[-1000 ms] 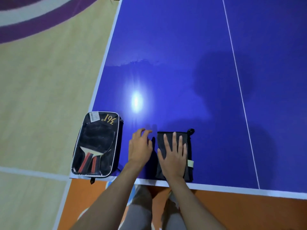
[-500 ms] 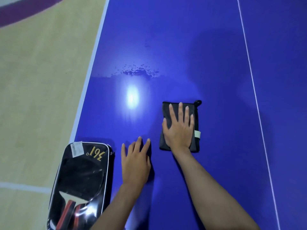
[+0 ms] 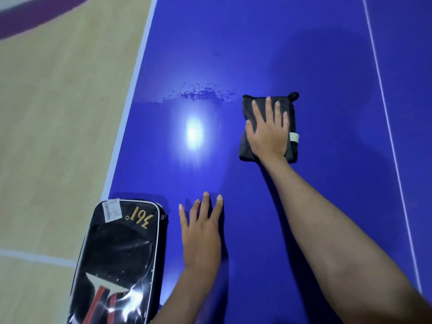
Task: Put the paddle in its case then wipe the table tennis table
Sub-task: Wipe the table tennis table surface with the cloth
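Observation:
A folded dark grey cloth (image 3: 292,118) lies on the blue table tennis table (image 3: 304,43). My right hand (image 3: 267,129) presses flat on the cloth with straight fingers. My left hand (image 3: 202,232) rests flat on the table surface nearer to me, fingers spread. At the table's near left corner lies the black paddle case (image 3: 121,260) with a clear window. The paddle (image 3: 109,293) with its red-striped handle shows inside it.
A patch of water droplets (image 3: 201,93) sits on the table just left of the cloth, beside a bright light reflection (image 3: 194,134). A white centre line (image 3: 385,113) runs down the table at right. Wooden sports floor (image 3: 58,113) lies beyond the left edge.
My right hand has slid the cloth away from the near edge, farther up the table and to the right. The left hand stays flat beside the case.

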The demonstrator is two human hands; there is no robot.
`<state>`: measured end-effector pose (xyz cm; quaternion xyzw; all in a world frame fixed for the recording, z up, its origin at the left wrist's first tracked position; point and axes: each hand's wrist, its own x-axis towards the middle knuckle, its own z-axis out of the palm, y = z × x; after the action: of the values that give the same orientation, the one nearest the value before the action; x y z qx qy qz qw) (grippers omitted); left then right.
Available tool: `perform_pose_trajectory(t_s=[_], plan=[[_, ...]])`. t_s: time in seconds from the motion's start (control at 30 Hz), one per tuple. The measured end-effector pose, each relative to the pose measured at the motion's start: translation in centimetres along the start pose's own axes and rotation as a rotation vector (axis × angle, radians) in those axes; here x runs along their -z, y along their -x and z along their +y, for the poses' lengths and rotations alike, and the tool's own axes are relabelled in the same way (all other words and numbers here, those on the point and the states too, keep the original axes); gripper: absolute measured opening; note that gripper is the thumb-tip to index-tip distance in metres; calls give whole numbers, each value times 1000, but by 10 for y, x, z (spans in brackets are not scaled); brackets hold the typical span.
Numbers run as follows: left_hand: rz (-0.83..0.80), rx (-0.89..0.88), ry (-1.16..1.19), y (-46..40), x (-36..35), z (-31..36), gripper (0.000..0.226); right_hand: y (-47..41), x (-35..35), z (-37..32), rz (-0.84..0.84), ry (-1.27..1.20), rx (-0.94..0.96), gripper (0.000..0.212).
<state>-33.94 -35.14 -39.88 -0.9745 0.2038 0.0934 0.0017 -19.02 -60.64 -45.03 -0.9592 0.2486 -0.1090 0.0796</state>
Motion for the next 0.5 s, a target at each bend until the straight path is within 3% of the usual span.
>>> perform_pose_trajectory(t_s=[0.13, 0.5], plan=[[-114, -9, -35, -3, 11, 0, 89, 51, 9, 2, 16, -15, 19, 58], [-149, 4, 97, 13, 26, 3, 74, 289, 65, 11, -176, -2, 33, 63]])
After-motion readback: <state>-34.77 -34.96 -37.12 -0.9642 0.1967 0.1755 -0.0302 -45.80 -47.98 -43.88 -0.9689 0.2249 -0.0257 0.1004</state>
